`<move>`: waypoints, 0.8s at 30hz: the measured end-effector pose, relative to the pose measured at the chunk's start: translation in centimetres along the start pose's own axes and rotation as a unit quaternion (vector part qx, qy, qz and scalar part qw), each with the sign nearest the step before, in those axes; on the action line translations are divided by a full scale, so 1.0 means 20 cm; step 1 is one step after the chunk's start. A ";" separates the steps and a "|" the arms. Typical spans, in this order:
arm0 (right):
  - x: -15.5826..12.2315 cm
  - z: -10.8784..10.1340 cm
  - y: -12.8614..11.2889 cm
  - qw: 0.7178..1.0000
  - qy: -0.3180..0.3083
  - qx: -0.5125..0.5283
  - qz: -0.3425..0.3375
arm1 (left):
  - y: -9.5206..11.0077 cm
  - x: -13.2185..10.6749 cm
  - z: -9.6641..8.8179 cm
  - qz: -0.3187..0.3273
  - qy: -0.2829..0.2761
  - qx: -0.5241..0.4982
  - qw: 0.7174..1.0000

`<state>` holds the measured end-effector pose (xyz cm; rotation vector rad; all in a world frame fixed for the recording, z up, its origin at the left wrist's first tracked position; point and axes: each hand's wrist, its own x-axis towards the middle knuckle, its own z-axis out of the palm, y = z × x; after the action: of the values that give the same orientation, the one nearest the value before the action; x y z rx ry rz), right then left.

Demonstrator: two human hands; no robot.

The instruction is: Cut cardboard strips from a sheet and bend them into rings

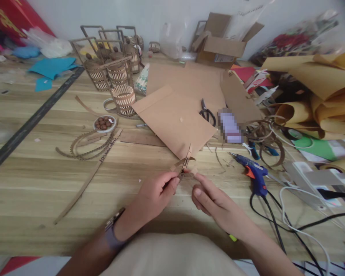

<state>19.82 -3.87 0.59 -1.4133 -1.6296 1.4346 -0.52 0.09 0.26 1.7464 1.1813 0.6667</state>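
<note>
My left hand (158, 191), a watch on its wrist, pinches a small piece made of brown cardboard strips (185, 165) over the table's front middle. Thin strip ends stick out from it upward and to the sides. My right hand (209, 195) is close on the other side, its index fingertip at the piece's lower right edge. Its thumb is apart from the index finger, and the other fingers curl under. My fingers hide part of the piece. Just beyond it lies a flat brown cardboard sheet (172, 115).
On the right are a blue glue gun (254, 172) with a black cable, a phone (230, 126), black-handled scissors (207, 113) and a power strip (310, 184). Left stand several slatted cardboard lanterns (117, 73), a bowl of brown beads (104, 123) and a long cardboard strip (86, 184).
</note>
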 end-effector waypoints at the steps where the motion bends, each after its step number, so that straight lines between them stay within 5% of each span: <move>1: 0.00 -0.01 0.00 1.000 0.000 -0.021 -0.007 | 0.00 0.00 0.00 0.001 0.002 0.002 1.000; 12: 0.02 -0.03 -0.01 0.999 -0.035 -0.039 0.001 | 0.01 0.00 -0.01 0.020 -0.017 -0.014 1.000; 24: 0.03 0.02 -0.01 0.991 0.028 -0.112 -0.065 | 0.00 0.00 -0.01 0.035 -0.021 -0.026 0.999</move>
<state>19.26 -3.36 0.48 -1.4240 -1.8567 1.1591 -0.74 0.28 0.38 1.7552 1.0696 0.6943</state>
